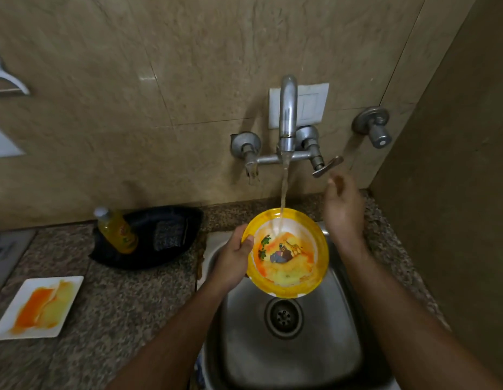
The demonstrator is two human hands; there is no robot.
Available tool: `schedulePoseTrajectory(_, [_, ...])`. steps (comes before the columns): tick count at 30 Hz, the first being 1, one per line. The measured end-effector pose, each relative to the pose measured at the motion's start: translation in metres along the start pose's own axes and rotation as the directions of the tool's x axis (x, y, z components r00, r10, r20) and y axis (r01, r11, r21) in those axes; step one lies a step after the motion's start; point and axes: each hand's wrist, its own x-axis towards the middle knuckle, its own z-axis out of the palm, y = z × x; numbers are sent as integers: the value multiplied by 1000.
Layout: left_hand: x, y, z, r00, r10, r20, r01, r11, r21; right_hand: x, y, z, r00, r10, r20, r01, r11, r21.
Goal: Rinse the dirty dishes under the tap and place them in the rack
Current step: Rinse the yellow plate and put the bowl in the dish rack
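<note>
One yellow plate (289, 253) tilts under our running tap (287, 114), its left rim gripped by our left hand (233, 261). Our right hand (343, 205) hangs relaxed, holding nothing, over the sink's (329, 347) back edge.

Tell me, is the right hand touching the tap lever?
Apart. The head view shows the right hand raised below the tap lever, with wall visible between fingertips and lever. The left hand grips the yellow plate.

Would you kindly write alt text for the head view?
A left hand holds a yellow plate under the running tap above a steel sink. The right hand hovers empty near the tap lever; a stained white plate waits on the counter.
</note>
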Motion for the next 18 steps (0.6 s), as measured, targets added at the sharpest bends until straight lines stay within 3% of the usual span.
schedulePoseTrajectory(2, [3,1,5,1000,2,0,-2,1000,-20,-28,13,-4,992,-121,21,122,990,-73])
schedulePoseTrajectory(4, [7,3,11,1000,23,-6,-23,999,-23,-49,31,3,953,-125,275,181,965,-191])
schedulePoseTrajectory(6, [10,4,18,999,31,-29,-31,999,-9,-63,49,20,850,-65,523,274,903,-332])
schedulePoseTrajectory(8, [15,8,26,997,47,-63,-47,999,3,-80,63,40,723,-128,678,505,768,-394])
schedulePoseTrajectory(11, [25,5,27,994,51,-94,-53,998,-21,-97,70,41,516,-232,825,694,678,-243])
schedulePoseTrajectory(12, [27,2,25,996,34,-88,-37,999,-28,-96,76,37,490,-240,838,706,672,-221])
schedulePoseTrajectory(15, [30,-2,29,996,7,-92,-9,1000,-28,-79,81,34,608,-182,773,665,648,-371])
schedulePoseTrajectory(16, [33,-2,31,995,0,-102,-4,999,-31,-78,76,38,600,-141,787,649,660,-377])
schedulePoseTrajectory(18, [38,2,33,994,-29,-108,20,997,-81,-86,67,44,495,-127,859,691,658,-300])
